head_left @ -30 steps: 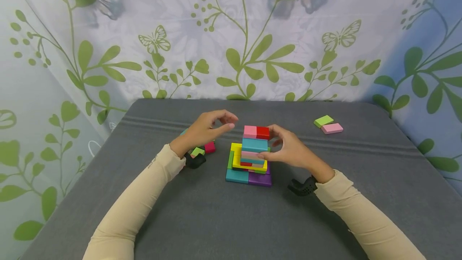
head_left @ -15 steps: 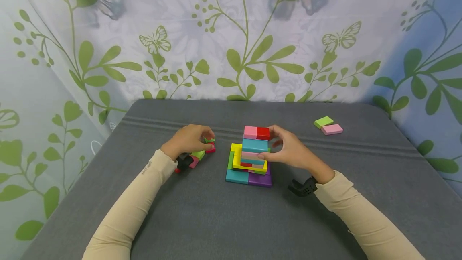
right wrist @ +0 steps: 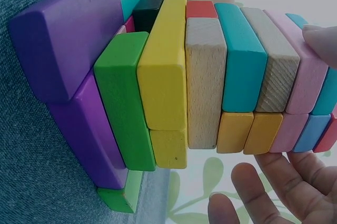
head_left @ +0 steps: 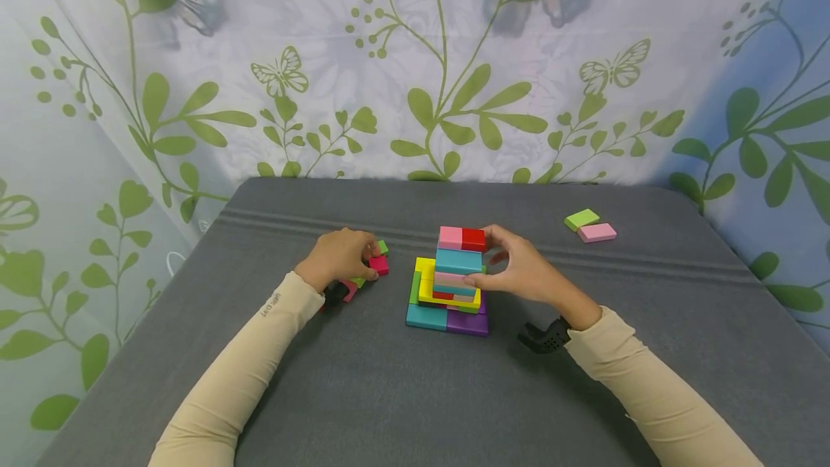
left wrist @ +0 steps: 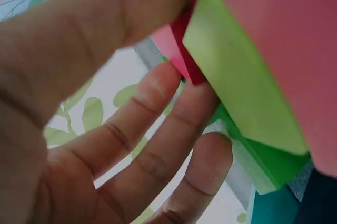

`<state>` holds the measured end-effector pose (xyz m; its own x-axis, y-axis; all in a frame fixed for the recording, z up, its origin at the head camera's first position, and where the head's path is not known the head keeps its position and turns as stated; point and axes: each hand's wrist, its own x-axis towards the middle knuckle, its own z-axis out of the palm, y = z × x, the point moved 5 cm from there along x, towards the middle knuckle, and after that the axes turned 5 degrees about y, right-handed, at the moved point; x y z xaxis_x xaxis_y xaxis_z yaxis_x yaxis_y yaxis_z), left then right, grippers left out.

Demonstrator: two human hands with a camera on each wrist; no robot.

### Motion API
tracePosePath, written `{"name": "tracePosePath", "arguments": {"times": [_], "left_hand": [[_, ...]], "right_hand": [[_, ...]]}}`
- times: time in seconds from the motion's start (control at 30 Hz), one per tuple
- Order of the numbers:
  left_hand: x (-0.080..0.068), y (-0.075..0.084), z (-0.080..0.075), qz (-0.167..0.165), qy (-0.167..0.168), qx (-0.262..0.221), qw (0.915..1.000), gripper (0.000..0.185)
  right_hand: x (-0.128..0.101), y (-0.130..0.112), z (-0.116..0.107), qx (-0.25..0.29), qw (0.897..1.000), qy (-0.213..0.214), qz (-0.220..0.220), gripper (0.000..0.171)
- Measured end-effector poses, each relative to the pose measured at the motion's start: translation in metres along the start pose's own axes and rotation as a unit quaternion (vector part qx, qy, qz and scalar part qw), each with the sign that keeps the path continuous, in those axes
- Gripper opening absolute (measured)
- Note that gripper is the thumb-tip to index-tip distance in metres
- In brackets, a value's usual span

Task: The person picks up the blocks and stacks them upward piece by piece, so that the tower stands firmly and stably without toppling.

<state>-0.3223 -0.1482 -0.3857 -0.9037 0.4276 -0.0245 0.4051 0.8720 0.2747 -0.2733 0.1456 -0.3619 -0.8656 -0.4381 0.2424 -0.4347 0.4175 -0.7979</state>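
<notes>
Block tower [head_left: 457, 262] in many colors stands upright near the middle of a gray worktop [head_left: 389, 380], gripped by a person's right hand [head_left: 527, 263], thumb on the near side, fingers behind. Left of the tower, the left hand [head_left: 338, 256] pinches a crimson block [head_left: 379, 265] beside a green block [head_left: 383, 247]. At far right, a lime block [head_left: 581, 219] lies against a pink block [head_left: 597, 233].
</notes>
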Motion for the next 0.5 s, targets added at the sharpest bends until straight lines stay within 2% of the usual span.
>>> {"name": "tracePosePath", "arguments": {"times": [0.13,0.27,0.33,0.5], "left_hand": [[0.0,0.005,-0.001,0.027,0.001,-0.025,0.9993,0.035],[-0.002,0.016,-0.013,0.077,0.037,-0.081,0.9931,0.033],[-0.004,0.023,-0.022,0.104,0.057,-0.126,0.9848,0.032],[-0.01,0.039,-0.043,0.155,0.107,-0.224,0.9561,0.028]], "right_hand": [[0.0,0.0,0.0,0.0,1.0,0.0,0.001,0.057],[0.0,-0.001,0.0,0.0,1.0,0.0,0.004,0.057],[0.0,-0.001,0.0,0.0,1.0,0.001,0.007,0.057],[-0.001,-0.001,0.0,-0.001,1.0,0.0,0.013,0.057]]}}
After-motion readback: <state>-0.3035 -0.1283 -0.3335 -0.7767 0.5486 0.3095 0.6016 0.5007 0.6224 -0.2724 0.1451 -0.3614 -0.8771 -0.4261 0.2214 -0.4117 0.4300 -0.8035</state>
